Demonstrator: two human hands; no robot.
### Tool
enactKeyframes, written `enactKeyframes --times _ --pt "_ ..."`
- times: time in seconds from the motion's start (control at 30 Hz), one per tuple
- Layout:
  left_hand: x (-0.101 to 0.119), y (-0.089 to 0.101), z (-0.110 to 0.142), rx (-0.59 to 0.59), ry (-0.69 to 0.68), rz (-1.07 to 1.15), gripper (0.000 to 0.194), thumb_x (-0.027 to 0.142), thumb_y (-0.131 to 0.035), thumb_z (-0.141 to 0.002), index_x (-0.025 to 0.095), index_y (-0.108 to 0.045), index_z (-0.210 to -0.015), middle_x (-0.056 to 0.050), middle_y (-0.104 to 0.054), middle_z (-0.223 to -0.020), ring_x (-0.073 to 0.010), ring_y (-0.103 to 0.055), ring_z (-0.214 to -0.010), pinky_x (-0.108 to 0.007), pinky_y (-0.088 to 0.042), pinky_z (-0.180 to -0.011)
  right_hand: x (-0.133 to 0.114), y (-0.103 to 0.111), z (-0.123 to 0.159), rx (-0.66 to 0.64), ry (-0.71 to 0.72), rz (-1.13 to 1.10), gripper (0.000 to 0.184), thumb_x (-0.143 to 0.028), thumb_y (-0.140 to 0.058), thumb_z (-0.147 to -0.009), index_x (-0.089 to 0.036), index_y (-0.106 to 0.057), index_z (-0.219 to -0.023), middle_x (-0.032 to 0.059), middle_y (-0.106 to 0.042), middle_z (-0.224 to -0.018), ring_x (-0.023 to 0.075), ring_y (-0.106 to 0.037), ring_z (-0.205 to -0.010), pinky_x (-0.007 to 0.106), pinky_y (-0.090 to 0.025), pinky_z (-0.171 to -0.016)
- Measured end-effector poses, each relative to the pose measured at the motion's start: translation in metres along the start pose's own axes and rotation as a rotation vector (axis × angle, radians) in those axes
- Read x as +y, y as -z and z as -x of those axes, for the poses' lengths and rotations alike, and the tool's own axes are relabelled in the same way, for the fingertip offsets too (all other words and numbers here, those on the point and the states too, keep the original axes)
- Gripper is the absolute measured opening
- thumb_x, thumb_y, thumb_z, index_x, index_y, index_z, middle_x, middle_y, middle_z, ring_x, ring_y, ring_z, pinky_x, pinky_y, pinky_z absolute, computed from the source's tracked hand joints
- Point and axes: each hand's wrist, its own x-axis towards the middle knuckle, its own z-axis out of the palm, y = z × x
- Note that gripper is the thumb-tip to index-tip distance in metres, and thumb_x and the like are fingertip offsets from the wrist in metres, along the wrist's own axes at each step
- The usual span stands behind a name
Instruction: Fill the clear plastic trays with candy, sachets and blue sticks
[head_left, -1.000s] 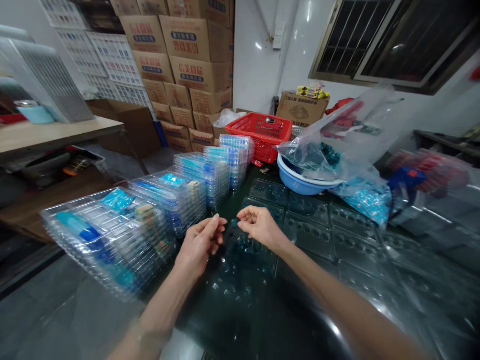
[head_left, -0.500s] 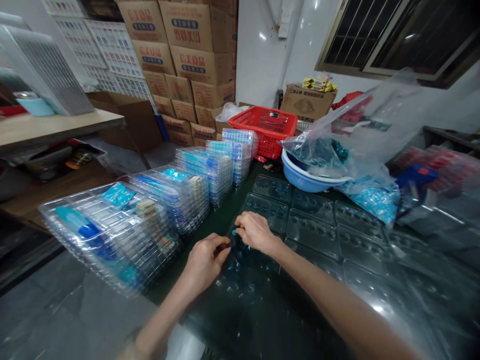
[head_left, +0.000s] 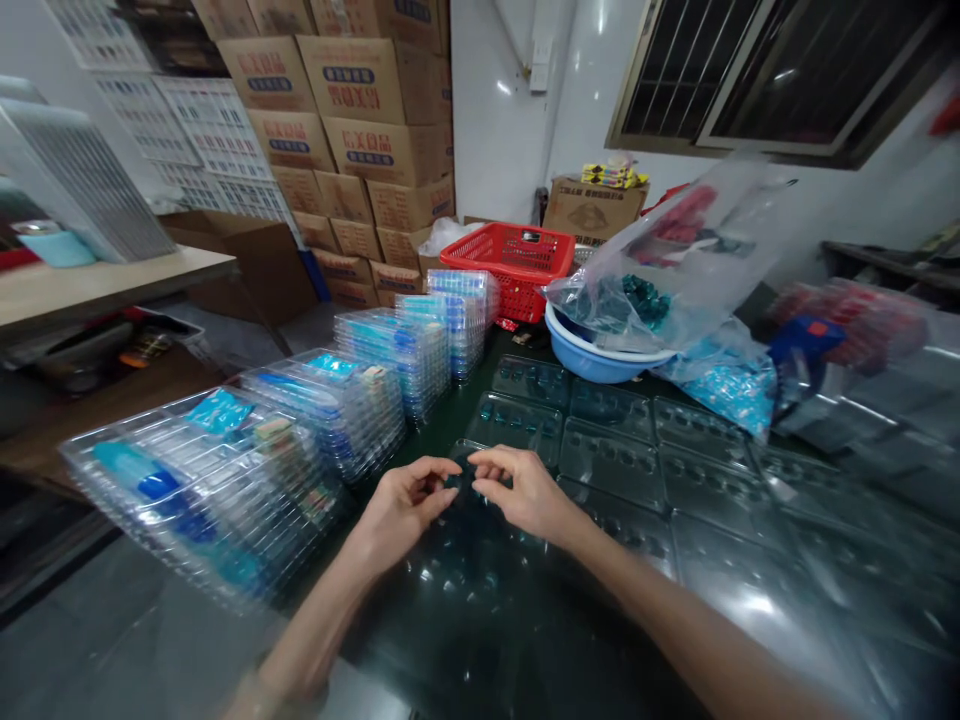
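Note:
Both hands meet over the near left end of the rows of clear plastic trays (head_left: 611, 465) on the dark green table. My left hand (head_left: 409, 505) has thumb and fingers curled in a pinch, with a small teal piece (head_left: 451, 482) showing at the fingertips. Just beside it, my right hand (head_left: 525, 495) is also curled, fingertips drawn towards the thumb; whatever it holds is too small to make out. Under the hands lies a partly hidden tray. Beyond them, a tray (head_left: 517, 422) carries a row of small teal pieces. More teal pieces are scattered, blurred, nearer me.
Stacks of filled clear trays (head_left: 322, 405) line the table's left side. At the back stand a red basket (head_left: 517, 265) and a blue basin (head_left: 600, 360) holding a plastic bag with teal pieces. A bag of light-blue packets (head_left: 724, 380) lies right of it. Cardboard boxes (head_left: 360, 150) rise behind.
My right hand has drawn back slightly towards me, and its fingertips are now beside those of my left. My left hand stays near the same tray. The view has shifted slightly.

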Motion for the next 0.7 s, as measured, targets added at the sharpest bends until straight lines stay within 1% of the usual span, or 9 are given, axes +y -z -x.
enactKeyframes --times 0.07,0.13,0.23,0.33,0.43,0.47,0.53,0.6,0.7 --pt "0.008 -0.003 0.003 0.031 0.053 0.167 0.024 0.030 -0.059 -0.073 0.015 -0.059 -0.091 -0.002 -0.056 -0.069 -0.0107 -0.046 -0.056 -0.021 -0.035 -0.051 -0.007 -0.001 0.009 0.020 -0.004 -0.175 0.023 -0.016 -0.056 -0.075 -0.019 -0.059 -0.098 0.0008 -0.058 -0.081 0.0121 -0.053 -0.069 0.025 -0.043 -0.064" --pt "0.014 -0.008 0.002 0.067 0.118 0.240 0.025 0.033 -0.061 -0.071 0.014 -0.060 -0.087 0.000 -0.054 -0.062 -0.0090 -0.043 -0.050 -0.019 -0.032 -0.044 -0.015 -0.003 0.015 0.085 -0.009 -0.239 0.020 -0.016 -0.056 -0.075 -0.020 -0.059 -0.094 0.0001 -0.057 -0.079 0.0119 -0.052 -0.067 0.024 -0.043 -0.064" --pt "0.019 -0.018 -0.001 0.092 0.194 0.319 0.027 0.038 -0.060 -0.071 0.013 -0.061 -0.081 0.001 -0.051 -0.051 -0.0077 -0.039 -0.042 -0.018 -0.027 -0.037 -0.022 -0.004 0.018 0.179 -0.012 -0.228 0.014 -0.018 -0.054 -0.077 -0.021 -0.059 -0.090 -0.0003 -0.057 -0.076 0.0119 -0.051 -0.065 0.025 -0.042 -0.063" --pt "0.020 -0.025 -0.005 0.105 0.194 0.402 0.027 0.039 -0.059 -0.072 0.013 -0.061 -0.079 0.001 -0.051 -0.051 -0.0071 -0.039 -0.040 -0.017 -0.025 -0.034 -0.023 0.000 0.018 0.222 -0.012 -0.170 0.008 -0.019 -0.056 -0.077 -0.021 -0.061 -0.082 0.0000 -0.056 -0.073 0.0127 -0.051 -0.067 0.026 -0.041 -0.064" --pt "0.021 -0.026 -0.008 0.095 0.196 0.441 0.027 0.039 -0.059 -0.071 0.013 -0.062 -0.074 0.000 -0.052 -0.052 -0.0071 -0.040 -0.040 -0.017 -0.026 -0.034 -0.020 0.005 0.017 0.195 -0.039 -0.226 0.008 -0.022 -0.056 -0.076 -0.020 -0.062 -0.081 0.0006 -0.056 -0.075 0.0122 -0.051 -0.065 0.025 -0.042 -0.061" --pt "0.021 -0.025 -0.008 0.085 0.190 0.452 0.027 0.039 -0.059 -0.072 0.012 -0.062 -0.075 0.000 -0.052 -0.051 -0.0073 -0.040 -0.041 -0.017 -0.027 -0.035 -0.018 0.007 0.016 0.180 -0.047 -0.274 0.009 -0.023 -0.056 -0.076 -0.020 -0.062 -0.081 0.0006 -0.057 -0.075 0.0119 -0.052 -0.064 0.025 -0.042 -0.059" --pt "0.021 -0.023 -0.009 0.063 0.177 0.485 0.029 0.037 -0.059 -0.072 0.013 -0.062 -0.088 0.000 -0.053 -0.054 -0.0080 -0.043 -0.044 -0.017 -0.029 -0.037 -0.016 0.010 0.014 0.147 -0.063 -0.391 0.010 -0.025 -0.057 -0.075 -0.018 -0.062 -0.082 0.0002 -0.058 -0.073 0.0116 -0.054 -0.063 0.024 -0.043 -0.058" --pt "0.022 -0.021 -0.009 0.031 0.169 0.516 0.037 0.035 -0.058 -0.073 0.016 -0.057 -0.104 0.000 -0.055 -0.058 -0.0085 -0.045 -0.048 -0.017 -0.031 -0.039 -0.015 0.013 0.011 0.101 -0.085 -0.499 0.015 -0.025 -0.059 -0.074 -0.018 -0.061 -0.087 -0.0005 -0.059 -0.071 0.0115 -0.055 -0.061 0.024 -0.043 -0.058" --pt "0.025 -0.018 -0.008 -0.035 0.123 0.528 0.045 0.034 -0.055 -0.076 0.020 -0.047 -0.118 0.000 -0.055 -0.062 -0.0090 -0.046 -0.050 -0.017 -0.033 -0.041 -0.016 0.020 0.006 -0.053 -0.101 -0.575 0.022 -0.023 -0.058 -0.074 -0.016 -0.060 -0.094 0.0005 -0.061 -0.071 0.0115 -0.055 -0.060 0.024 -0.043 -0.055"
